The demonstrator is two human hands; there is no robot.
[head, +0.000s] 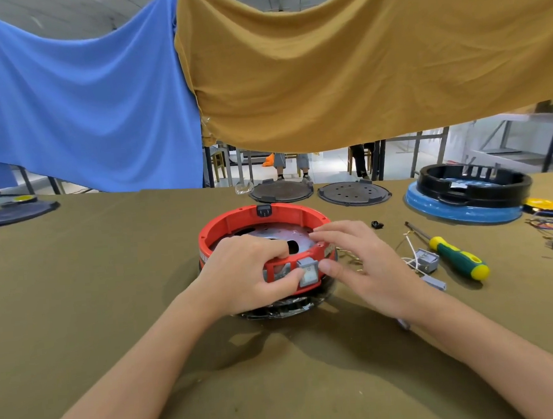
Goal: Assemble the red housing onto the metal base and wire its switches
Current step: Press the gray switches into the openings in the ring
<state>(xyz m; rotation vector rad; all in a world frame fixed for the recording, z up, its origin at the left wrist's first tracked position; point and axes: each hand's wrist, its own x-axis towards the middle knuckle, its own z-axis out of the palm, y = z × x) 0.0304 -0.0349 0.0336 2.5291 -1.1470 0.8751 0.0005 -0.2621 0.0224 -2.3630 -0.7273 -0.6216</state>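
The red housing point(263, 223) is seated over the metal base point(270, 239) at mid-tabletop point(110, 286), its switch panel facing the person. The grey switch point(306, 271) in the right-hand opening is pinched by the left hand point(247, 273) — thumb on its face — while the right hand point(357, 259) braces the rim just beside it, fingers curled over the wall. A push inward, away from the person, seems called for.

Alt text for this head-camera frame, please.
Both hands grip the near rim of a red housing seated on a metal base; the left hand presses a grey switch into its front wall. A screwdriver lies to the right.
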